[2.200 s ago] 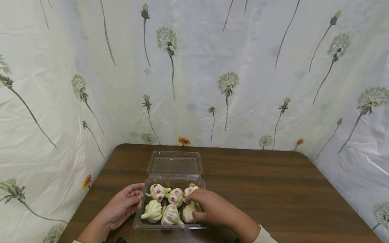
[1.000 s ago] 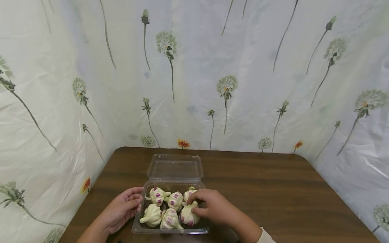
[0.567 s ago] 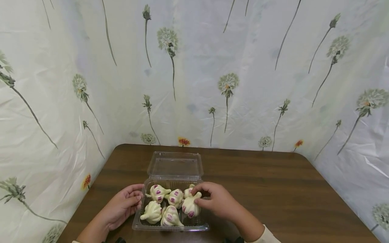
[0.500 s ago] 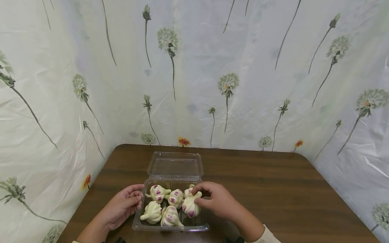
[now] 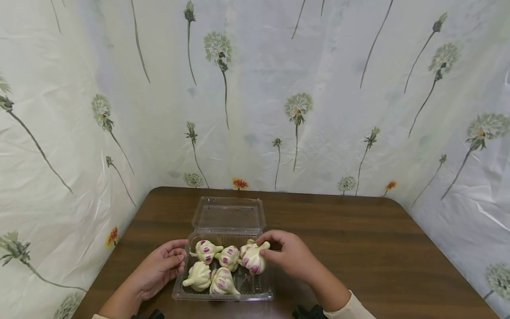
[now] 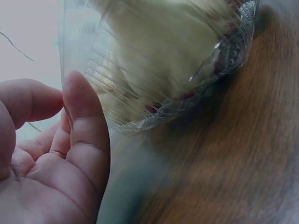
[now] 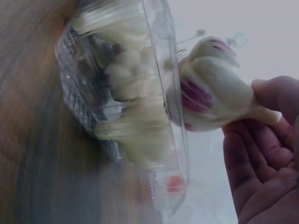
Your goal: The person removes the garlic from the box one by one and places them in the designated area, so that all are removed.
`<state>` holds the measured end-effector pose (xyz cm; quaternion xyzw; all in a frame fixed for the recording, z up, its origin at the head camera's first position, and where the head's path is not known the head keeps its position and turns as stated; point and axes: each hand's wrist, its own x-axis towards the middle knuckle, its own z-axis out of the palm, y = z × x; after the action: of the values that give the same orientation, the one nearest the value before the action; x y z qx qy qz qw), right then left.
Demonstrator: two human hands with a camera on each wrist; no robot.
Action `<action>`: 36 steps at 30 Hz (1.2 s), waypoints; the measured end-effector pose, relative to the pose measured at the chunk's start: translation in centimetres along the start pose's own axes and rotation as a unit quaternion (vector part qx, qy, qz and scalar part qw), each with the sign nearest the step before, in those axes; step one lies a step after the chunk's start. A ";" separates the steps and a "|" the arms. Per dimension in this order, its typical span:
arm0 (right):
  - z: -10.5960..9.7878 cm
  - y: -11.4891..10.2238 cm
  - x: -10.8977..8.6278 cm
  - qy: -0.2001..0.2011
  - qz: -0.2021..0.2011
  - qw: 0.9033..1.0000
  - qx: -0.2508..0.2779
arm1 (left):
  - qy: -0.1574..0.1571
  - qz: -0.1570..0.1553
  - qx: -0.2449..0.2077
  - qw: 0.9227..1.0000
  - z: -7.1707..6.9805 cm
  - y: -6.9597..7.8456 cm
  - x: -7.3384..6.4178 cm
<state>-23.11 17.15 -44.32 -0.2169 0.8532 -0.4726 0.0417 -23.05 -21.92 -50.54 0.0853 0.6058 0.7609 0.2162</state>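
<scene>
A clear plastic clamshell container (image 5: 223,296) stands on the table with its lid (image 5: 229,215) folded back. My left hand (image 5: 161,270) is at its left side; in the left wrist view thumb and a finger (image 6: 84,112) pinch the rim. My right hand (image 5: 292,254) holds a cream garlic bulb (image 5: 255,260) with purple patches by its stem, raised above the container's right side. In the right wrist view the held garlic bulb (image 7: 210,93) is above the rim. Several other garlic bulbs (image 5: 198,277) lie inside; the back right one is partly hidden behind the held bulb.
The brown wooden table (image 5: 338,239) extends to the right of and behind the container. A flower-printed curtain (image 5: 255,110) encloses the back and sides. Dark straps (image 5: 308,311) show at the wrists by the bottom edge.
My right hand has lifted the front right garlic bulb by its stem, up and toward the back right, baring the container floor beneath. My left hand has stayed at the rim.
</scene>
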 end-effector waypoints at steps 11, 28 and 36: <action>-1.2 0.8 -0.3 0.040 -0.001 0.999 0.023 | -0.005 -0.003 0.002 1.000 0.1 -0.2 0.0; -3.8 2.6 -0.5 0.114 0.030 0.992 0.038 | -0.021 0.021 0.008 1.000 -0.2 -0.2 0.2; -4.8 4.3 -1.0 0.171 0.076 0.981 0.050 | -0.014 0.014 0.005 1.000 0.0 -0.1 0.1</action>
<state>-24.98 23.29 -45.32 -0.0649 0.8370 -0.5403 -0.0580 -23.15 -21.83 -50.67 0.1048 0.6053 0.7596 0.2137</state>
